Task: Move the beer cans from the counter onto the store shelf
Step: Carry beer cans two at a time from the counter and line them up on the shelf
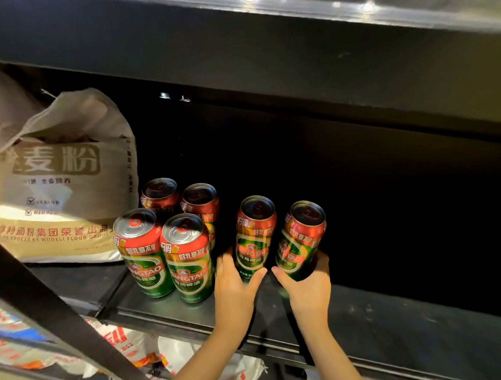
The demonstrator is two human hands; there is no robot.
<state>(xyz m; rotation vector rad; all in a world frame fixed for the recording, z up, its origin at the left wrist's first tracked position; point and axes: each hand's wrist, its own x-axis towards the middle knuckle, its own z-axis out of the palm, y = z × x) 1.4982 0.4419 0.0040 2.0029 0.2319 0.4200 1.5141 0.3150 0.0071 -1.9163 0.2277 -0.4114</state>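
**Beer cans going onto the dark store shelf, one in each hand**

Beer cans are what I see in both hands: two green-and-red cans held upright at the front of the shelf [381,316]. Nearest to me, below the shelf lip, lie white and red printed bags [141,348], and a dark slanted bar [55,305] crosses the lower left corner.

Both forearms come up from the bottom edge. My left hand [234,286] grips the left-held can [255,235] low on its body, thumb on the right side of the can and fingers curled round its left. My right hand [308,288] grips the right-held can [301,240] the same way, thumb at the front left and fingers wrapped behind its right side. The two thumbs nearly meet between the cans. The right-held can tilts slightly to the right; whether either base touches the shelf I cannot tell, since the hands cover them.

Just left of my left hand stand four more cans in a square: two front cans [164,252] touching each other, and two back cans [180,201] close behind them. Left of that group a large beige flour sack [64,194] sits on the shelf, close to the cans. To the right the shelf runs back into darkness.
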